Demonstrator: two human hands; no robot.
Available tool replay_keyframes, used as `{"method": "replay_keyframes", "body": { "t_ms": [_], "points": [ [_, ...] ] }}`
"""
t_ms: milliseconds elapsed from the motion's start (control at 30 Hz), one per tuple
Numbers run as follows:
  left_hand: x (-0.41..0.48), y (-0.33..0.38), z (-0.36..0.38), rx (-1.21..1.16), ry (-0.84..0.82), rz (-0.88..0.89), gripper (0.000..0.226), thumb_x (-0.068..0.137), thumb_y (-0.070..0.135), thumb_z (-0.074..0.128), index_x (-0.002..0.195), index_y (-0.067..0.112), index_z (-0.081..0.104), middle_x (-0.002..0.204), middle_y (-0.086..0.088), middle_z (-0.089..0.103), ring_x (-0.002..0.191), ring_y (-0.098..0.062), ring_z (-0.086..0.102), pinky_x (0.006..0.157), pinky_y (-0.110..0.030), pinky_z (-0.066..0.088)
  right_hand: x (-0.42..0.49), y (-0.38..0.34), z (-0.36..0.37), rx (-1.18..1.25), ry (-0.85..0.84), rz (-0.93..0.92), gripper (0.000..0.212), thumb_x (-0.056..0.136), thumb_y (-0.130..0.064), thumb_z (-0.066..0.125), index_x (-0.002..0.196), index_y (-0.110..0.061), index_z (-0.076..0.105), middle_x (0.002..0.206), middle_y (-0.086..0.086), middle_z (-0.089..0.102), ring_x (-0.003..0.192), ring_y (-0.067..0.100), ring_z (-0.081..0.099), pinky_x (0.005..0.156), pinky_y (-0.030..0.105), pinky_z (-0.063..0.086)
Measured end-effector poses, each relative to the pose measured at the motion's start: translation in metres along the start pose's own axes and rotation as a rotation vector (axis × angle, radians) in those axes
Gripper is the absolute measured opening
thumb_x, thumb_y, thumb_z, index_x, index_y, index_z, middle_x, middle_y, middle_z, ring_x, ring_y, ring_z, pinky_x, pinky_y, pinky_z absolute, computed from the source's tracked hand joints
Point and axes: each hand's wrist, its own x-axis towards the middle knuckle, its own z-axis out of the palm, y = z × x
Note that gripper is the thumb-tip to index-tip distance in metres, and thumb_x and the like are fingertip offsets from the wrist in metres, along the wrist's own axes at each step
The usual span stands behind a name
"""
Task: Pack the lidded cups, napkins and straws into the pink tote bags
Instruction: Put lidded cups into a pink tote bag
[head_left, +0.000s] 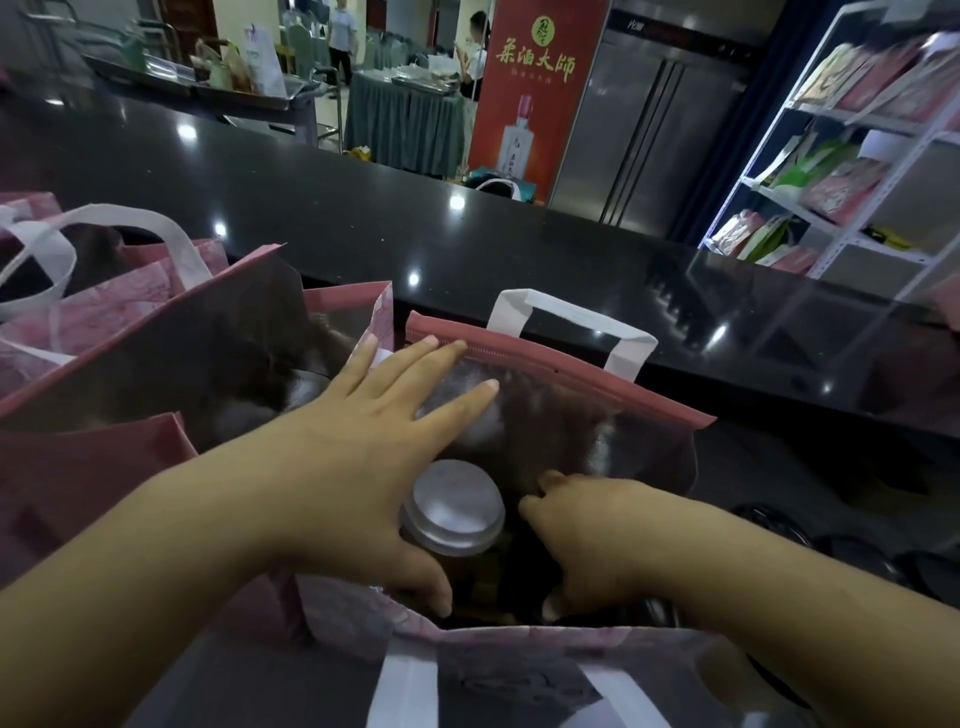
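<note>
A pink tote bag with white handles stands open in front of me on the dark counter. Inside it sits a lidded cup with a frosted lid and brown drink. My left hand lies over the bag's mouth with its fingers straight toward the far rim and its thumb beside the cup. My right hand reaches down into the bag to the right of the cup, with its fingers curled. What it holds, if anything, is hidden in the dark interior.
More pink tote bags stand open at the left. The black counter runs across behind them. Dark lids lie at the right. A white shelf rack with packets stands far right, and a red banner is behind the counter.
</note>
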Motion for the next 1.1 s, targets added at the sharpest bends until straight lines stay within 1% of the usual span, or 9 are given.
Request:
{"method": "replay_keyframes", "body": {
  "t_ms": [100,200,367,500,800,900,967,1033,1100],
  "points": [
    [0.000,0.001,0.000,-0.011,0.006,0.002,0.125,0.046,0.091,0.045,0.128,0.045,-0.037,0.136,0.013,-0.048,0.122,-0.004,-0.047,0.104,-0.033,-0.031,0.000,-0.002,0.001,-0.051,-0.016,0.028,0.077,0.066,-0.052,0.076,0.124,-0.014,0.044,0.123,0.011,0.039,0.105,0.031,0.046,0.078,0.041,0.045],
    [0.000,0.003,0.001,-0.020,0.002,0.010,0.124,0.047,0.090,0.047,0.127,0.046,-0.038,0.137,0.013,-0.048,0.122,-0.004,-0.047,0.102,-0.032,-0.034,0.002,-0.009,0.006,-0.128,-0.020,0.047,0.085,0.069,-0.042,0.077,0.133,-0.007,0.034,0.131,0.015,0.028,0.113,0.036,0.038,0.088,0.045,0.045],
    [-0.002,0.005,0.003,-0.048,0.016,0.012,0.125,0.045,0.089,0.049,0.127,0.048,-0.037,0.136,0.013,-0.049,0.120,-0.002,-0.049,0.101,-0.030,-0.032,-0.004,-0.003,0.002,-0.022,0.017,0.041,0.079,0.067,-0.036,0.079,0.130,-0.013,0.037,0.127,0.010,0.036,0.110,0.030,0.042,0.082,0.040,0.047],
    [-0.002,0.005,0.003,-0.016,0.026,0.003,0.124,0.049,0.087,0.049,0.129,0.045,-0.036,0.139,0.012,-0.046,0.123,-0.004,-0.046,0.104,-0.034,-0.028,-0.012,0.005,-0.001,0.039,0.029,-0.001,0.073,0.062,-0.042,0.081,0.119,-0.019,0.041,0.117,0.004,0.044,0.093,0.021,0.046,0.067,0.031,0.039],
    [-0.001,0.003,0.004,0.020,0.067,0.016,0.106,0.071,0.076,0.040,0.135,0.031,-0.031,0.142,0.013,-0.040,0.122,-0.001,-0.045,0.105,-0.031,-0.027,0.007,-0.008,0.015,-0.070,0.006,-0.050,0.060,0.071,-0.022,0.075,0.119,-0.008,0.042,0.119,0.016,0.044,0.102,0.036,0.053,0.078,0.040,0.046],
    [-0.001,0.001,0.001,0.005,0.161,0.048,0.098,0.076,0.070,0.039,0.144,0.024,-0.014,0.153,0.011,-0.016,0.136,-0.005,-0.025,0.106,-0.028,-0.022,0.007,-0.003,0.015,-0.038,0.011,-0.041,0.058,0.073,-0.022,0.073,0.122,-0.009,0.044,0.122,0.014,0.046,0.102,0.032,0.054,0.078,0.037,0.047],
    [-0.003,0.003,-0.004,0.018,0.251,0.083,0.089,0.076,0.062,0.044,0.146,0.016,0.012,0.153,0.000,0.016,0.142,-0.013,0.006,0.109,-0.029,-0.011,0.001,0.003,0.009,0.009,0.023,-0.032,0.069,0.071,-0.029,0.076,0.129,-0.015,0.043,0.127,0.009,0.045,0.109,0.030,0.052,0.085,0.040,0.050],
    [-0.003,0.003,-0.009,0.057,0.318,0.109,0.075,0.076,0.048,0.060,0.135,0.007,0.040,0.135,-0.009,0.046,0.127,-0.027,0.041,0.111,-0.037,0.013,-0.008,0.006,0.000,0.037,0.090,-0.028,0.076,0.071,-0.038,0.076,0.135,-0.022,0.039,0.131,0.004,0.045,0.114,0.027,0.050,0.088,0.040,0.048],
    [-0.001,0.003,-0.013,0.061,0.346,0.133,0.058,0.073,0.036,0.071,0.120,0.005,0.056,0.114,-0.012,0.058,0.102,-0.032,0.057,0.101,-0.045,0.038,-0.018,0.006,-0.011,0.054,0.220,-0.037,0.072,0.075,-0.044,0.072,0.137,-0.028,0.038,0.130,-0.001,0.048,0.113,0.023,0.051,0.086,0.036,0.047]
  ]
}}
